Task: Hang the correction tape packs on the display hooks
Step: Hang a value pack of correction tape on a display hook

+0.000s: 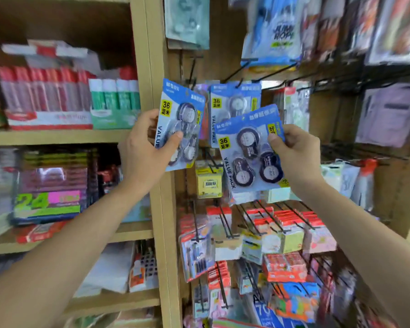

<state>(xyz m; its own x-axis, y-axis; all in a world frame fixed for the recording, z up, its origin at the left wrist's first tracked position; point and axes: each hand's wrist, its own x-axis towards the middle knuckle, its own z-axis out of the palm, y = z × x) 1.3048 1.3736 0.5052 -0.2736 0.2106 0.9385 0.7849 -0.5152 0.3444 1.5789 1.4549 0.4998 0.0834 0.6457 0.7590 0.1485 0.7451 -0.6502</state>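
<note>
At the far left, a wooden shelf (57,136) carried boxes of glue sticks (45,95), and a wooden post (149,55) divided it from the hook board on the right. Just right of the post, the left hand (147,147) pinched the left pack (180,124) of correction tape, thumb across the front of the blister and the other fingers behind its left edge. The pack was held upright with its top close under a black wire hook (192,67), probably so the hang hole could be lined up with the tip. Whether the hole had met the wire could not be told.

Beside it, the hung pack (234,102) sat on its own hook, farther back against the board, so part of the job looked done. In front of and below that, the right pack (249,150) was tilted with its top leaning left, pinched near its upper right corner between the thumb and curled fingers of the right hand (294,155). It seemed to be kept low and clear, waiting its turn.

Each pack was a blue card with a yellow "36" label, "VALUE PACK" printed down the left side, and three round dark dispensers under a clear blister. They looked light and stiff enough to hold by one edge.
</note>
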